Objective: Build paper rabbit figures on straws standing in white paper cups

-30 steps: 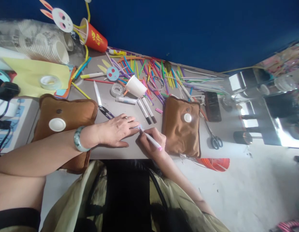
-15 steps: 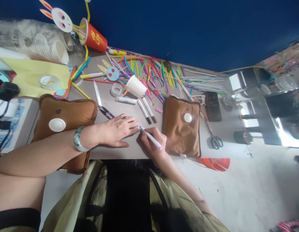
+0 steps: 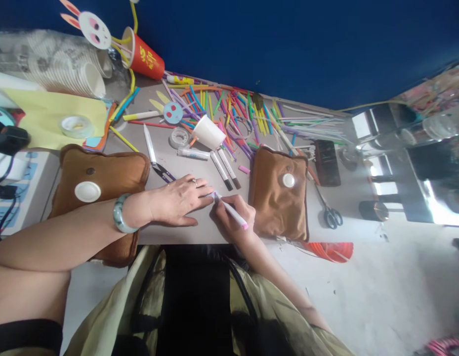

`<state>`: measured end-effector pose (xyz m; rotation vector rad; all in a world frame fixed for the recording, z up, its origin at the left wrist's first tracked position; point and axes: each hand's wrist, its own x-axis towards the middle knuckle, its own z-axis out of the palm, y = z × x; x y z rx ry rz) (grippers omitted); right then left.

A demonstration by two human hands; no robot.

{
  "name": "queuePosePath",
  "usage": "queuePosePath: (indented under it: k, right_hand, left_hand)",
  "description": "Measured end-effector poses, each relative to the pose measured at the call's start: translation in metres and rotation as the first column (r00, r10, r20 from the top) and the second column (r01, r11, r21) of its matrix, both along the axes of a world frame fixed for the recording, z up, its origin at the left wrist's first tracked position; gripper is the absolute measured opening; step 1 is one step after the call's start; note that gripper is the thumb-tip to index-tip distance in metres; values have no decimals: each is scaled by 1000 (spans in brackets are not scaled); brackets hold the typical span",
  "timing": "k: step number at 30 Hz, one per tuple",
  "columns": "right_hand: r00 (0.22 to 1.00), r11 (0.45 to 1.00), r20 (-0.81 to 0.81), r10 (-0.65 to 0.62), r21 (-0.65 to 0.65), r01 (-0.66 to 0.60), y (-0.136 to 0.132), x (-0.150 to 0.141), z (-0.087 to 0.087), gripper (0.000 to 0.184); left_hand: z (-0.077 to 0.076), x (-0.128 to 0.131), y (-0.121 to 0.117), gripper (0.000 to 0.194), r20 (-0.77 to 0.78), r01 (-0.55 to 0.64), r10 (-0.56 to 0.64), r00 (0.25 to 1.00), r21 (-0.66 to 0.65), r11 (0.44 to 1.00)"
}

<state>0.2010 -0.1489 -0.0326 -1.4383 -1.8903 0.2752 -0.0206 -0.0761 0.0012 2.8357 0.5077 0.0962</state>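
Note:
My left hand (image 3: 176, 200) lies flat on the grey table (image 3: 199, 227), fingers stretched out, pressing down a small pale piece that shows only at the fingertips (image 3: 210, 194). A green bangle (image 3: 120, 213) circles that wrist. My right hand (image 3: 234, 217) is closed round a white marker with a pink end (image 3: 232, 212); its tip touches the small piece just right of my left fingertips.
Brown cushions lie at the left (image 3: 99, 183) and right (image 3: 279, 193). Behind are several markers (image 3: 225, 170), a white paper cup (image 3: 209, 132), tape rolls (image 3: 179, 137), coloured straws (image 3: 244, 118), a red cup (image 3: 144, 57), stacked cups (image 3: 66, 69), a phone (image 3: 326, 163) and scissors (image 3: 329, 215).
The marker in my right hand has shifted very slightly at the small piece. My left hand has stayed where it was.

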Motion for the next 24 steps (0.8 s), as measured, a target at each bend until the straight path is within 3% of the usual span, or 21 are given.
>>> queuePosePath:
  k: [24]
  right_hand:
    - [999,999,5,-34,-25,34,-1,-2,1,8]
  left_hand:
    - [-2,-1,0,53,1,1,-1,1000,23,1000]
